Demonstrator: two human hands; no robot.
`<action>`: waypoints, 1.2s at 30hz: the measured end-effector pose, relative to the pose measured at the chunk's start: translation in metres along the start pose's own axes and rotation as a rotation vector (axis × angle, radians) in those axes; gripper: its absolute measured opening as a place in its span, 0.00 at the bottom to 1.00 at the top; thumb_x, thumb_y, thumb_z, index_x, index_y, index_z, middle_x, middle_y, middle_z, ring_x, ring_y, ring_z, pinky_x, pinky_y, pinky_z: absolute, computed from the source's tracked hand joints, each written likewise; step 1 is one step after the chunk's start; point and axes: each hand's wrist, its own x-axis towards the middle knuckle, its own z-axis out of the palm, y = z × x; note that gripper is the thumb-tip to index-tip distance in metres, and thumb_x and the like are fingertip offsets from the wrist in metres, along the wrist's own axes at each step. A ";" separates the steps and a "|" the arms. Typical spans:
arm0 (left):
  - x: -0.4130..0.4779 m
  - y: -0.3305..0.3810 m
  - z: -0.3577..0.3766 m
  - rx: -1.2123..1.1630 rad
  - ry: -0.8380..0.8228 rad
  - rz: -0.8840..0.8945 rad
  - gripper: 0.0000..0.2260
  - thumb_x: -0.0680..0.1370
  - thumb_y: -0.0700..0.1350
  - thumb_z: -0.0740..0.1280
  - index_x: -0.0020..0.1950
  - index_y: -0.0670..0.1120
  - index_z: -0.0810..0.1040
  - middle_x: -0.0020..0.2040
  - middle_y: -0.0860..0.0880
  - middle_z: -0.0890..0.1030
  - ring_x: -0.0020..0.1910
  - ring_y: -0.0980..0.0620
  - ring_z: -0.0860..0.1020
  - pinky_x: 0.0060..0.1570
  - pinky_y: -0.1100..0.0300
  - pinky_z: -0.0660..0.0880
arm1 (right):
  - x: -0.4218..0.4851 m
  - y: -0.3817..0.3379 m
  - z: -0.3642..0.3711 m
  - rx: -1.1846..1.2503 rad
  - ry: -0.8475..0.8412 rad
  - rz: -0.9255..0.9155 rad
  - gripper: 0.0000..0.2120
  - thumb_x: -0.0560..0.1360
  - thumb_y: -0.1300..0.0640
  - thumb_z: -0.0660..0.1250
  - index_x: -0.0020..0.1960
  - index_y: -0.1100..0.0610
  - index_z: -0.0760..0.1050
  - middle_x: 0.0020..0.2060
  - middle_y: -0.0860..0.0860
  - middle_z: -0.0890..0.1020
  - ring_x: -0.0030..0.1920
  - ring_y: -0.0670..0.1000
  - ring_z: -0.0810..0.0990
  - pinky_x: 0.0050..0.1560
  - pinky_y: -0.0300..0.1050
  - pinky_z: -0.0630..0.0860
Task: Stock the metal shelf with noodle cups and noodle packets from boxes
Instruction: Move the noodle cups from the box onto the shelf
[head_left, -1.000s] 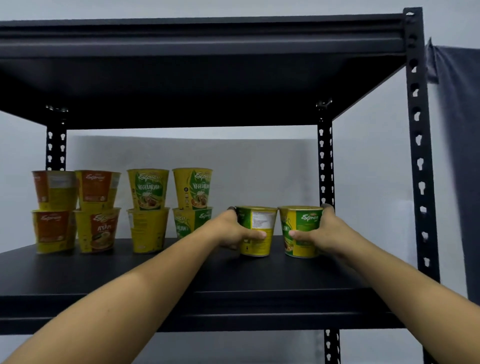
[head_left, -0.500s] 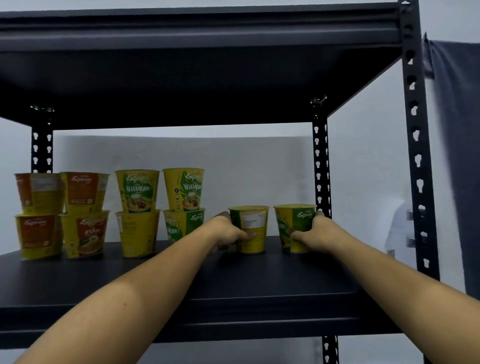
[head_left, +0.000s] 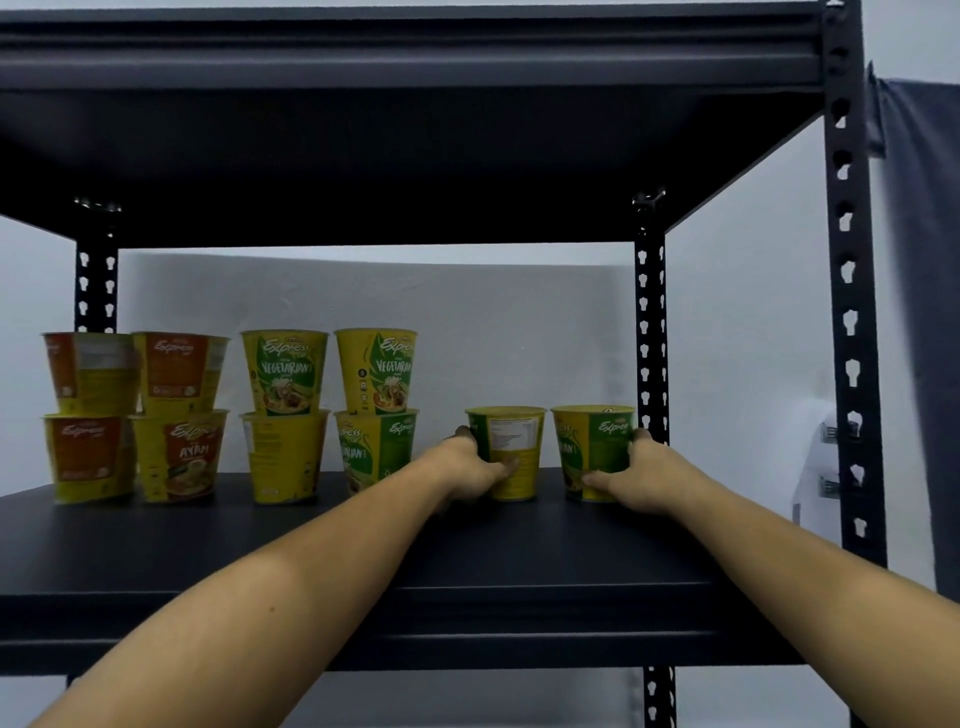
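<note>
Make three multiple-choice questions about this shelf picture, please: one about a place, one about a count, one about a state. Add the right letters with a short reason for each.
1. The left hand holds one noodle cup and the right hand holds another. Where are these two cups relative to the two-high stacks?
A. left of them
B. right of them
C. on top of them

2. How many two-high stacks stand on the metal shelf?
A. two
B. four
C. six

3. What is the left hand doing?
A. hanging free
B. lying flat on the board
C. gripping a cup

Key:
1 B: both held cups are near the right rear post, and the stacks are to their left.
2 B: there are two orange-labelled stacks and two green Vegetarian stacks.
3 C: the hand wraps round the cup's side.
</note>
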 end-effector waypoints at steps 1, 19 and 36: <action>0.000 0.000 0.001 0.006 0.003 -0.001 0.34 0.81 0.60 0.67 0.80 0.44 0.61 0.76 0.42 0.71 0.72 0.41 0.72 0.66 0.50 0.72 | 0.000 0.000 0.001 -0.006 -0.001 0.000 0.39 0.73 0.44 0.76 0.75 0.57 0.62 0.64 0.54 0.78 0.63 0.55 0.77 0.64 0.49 0.76; -0.024 0.002 -0.012 0.312 -0.184 -0.006 0.35 0.81 0.66 0.62 0.79 0.44 0.67 0.76 0.44 0.72 0.72 0.43 0.73 0.68 0.49 0.71 | -0.021 -0.010 -0.005 -0.393 -0.189 0.034 0.34 0.78 0.33 0.63 0.74 0.56 0.71 0.67 0.55 0.77 0.66 0.55 0.76 0.67 0.49 0.73; -0.140 -0.041 -0.059 0.338 -0.260 0.241 0.24 0.83 0.64 0.60 0.74 0.54 0.76 0.72 0.54 0.77 0.67 0.52 0.76 0.68 0.53 0.71 | -0.142 -0.076 0.002 -0.489 -0.294 -0.092 0.34 0.80 0.31 0.55 0.76 0.53 0.69 0.73 0.52 0.73 0.70 0.54 0.73 0.68 0.49 0.71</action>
